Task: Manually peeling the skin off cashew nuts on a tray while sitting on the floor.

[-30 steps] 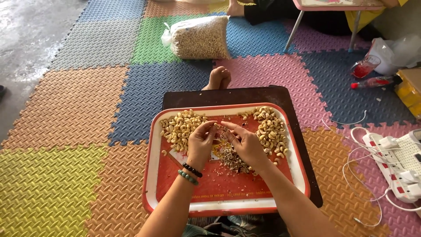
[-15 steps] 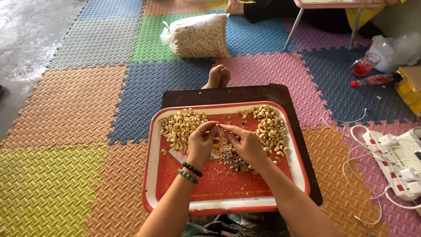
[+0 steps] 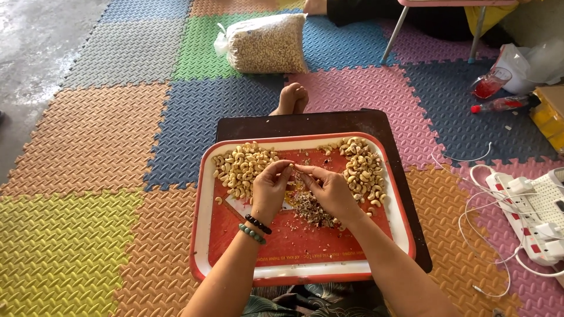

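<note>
A red tray point(image 3: 294, 252) with a pale rim lies on a dark low table point(image 3: 305, 124). One heap of pale cashew nuts point(image 3: 242, 167) sits at its far left, another heap of cashews point(image 3: 363, 170) at its far right. Between them lies a small mound of brown husk scraps point(image 3: 310, 206). My left hand point(image 3: 270, 191) and my right hand point(image 3: 330, 191) meet fingertip to fingertip above the scraps, pinching one nut between them; the nut itself is mostly hidden. Two bead bracelets circle my left wrist.
A clear bag full of cashews point(image 3: 267, 44) lies on the coloured foam floor mats beyond the table. A bare foot point(image 3: 291, 98) pokes out past the table. At right are a white power strip with cables point(image 3: 531, 205), a red bottle point(image 3: 499, 104) and a cup point(image 3: 489, 83).
</note>
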